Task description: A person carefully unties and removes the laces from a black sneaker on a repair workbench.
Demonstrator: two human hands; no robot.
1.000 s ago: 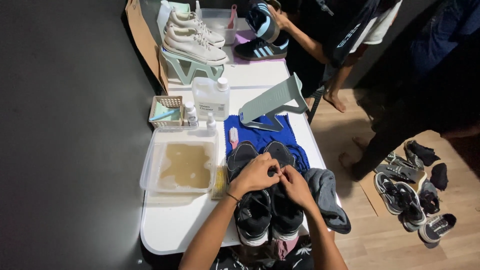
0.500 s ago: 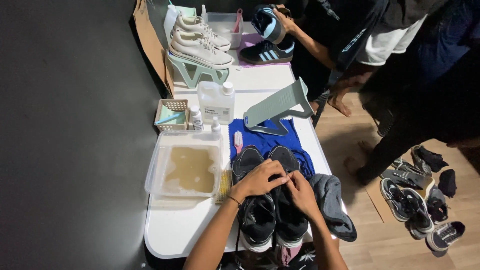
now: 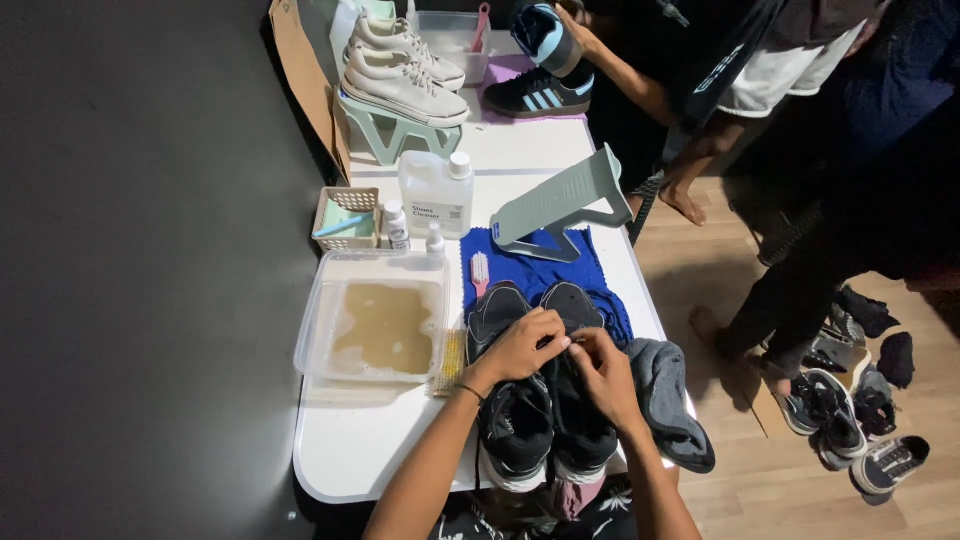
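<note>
A pair of black sneakers with white soles [image 3: 520, 425] lies on the white table [image 3: 350, 450], toes on a blue cloth [image 3: 590, 275]. My left hand [image 3: 522, 348] and my right hand [image 3: 600, 370] meet over the laces of the right-hand sneaker [image 3: 578, 432], fingers pinched together on them. Whether the laces are actually gripped is hard to tell. A grey cloth [image 3: 668, 400] lies just right of my right hand.
A clear tub of murky brown water [image 3: 375, 318] sits left of the sneakers, a small brush [image 3: 479, 272] and a grey-green shoe stand [image 3: 560, 205] behind them. Bottles [image 3: 437, 193], a small basket [image 3: 345, 216], white sneakers on a stand [image 3: 400, 75]. Another person handles dark sneakers [image 3: 545, 60] at the far end. Several shoes [image 3: 850, 420] lie on the floor.
My hands have stayed on the right-hand sneaker's laces, shifting only slightly. The person at the far end has moved a little.
</note>
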